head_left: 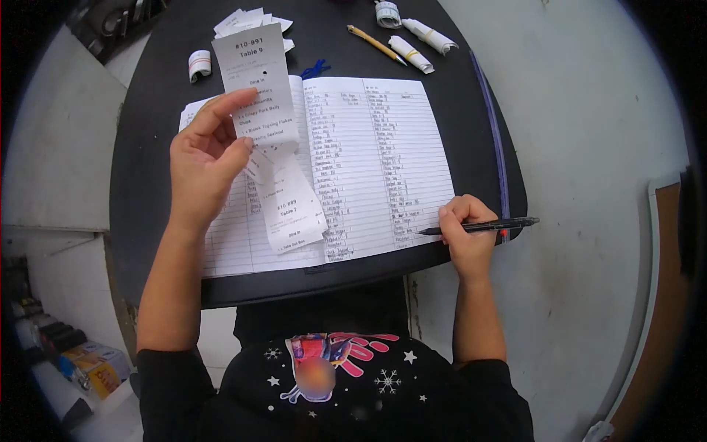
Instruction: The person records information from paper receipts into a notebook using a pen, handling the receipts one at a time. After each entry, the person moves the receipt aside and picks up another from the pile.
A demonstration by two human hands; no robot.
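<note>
A strip of printed receipts (pixel 266 125) hangs above an open ledger (pixel 368 162), pinched between thumb and fingers of the left hand (pixel 205 162). The right hand (pixel 465 234) grips a black pen (pixel 482 225) at the ledger's edge. Rolled receipts (pixel 420 43) and a pencil (pixel 374 43) lie across the dark tabletop (pixel 147 147).

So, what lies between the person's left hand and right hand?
The open notebook, its lined pages handwritten, lies between the left hand holding receipts and the right hand holding a pen; the head view shows it.
</note>
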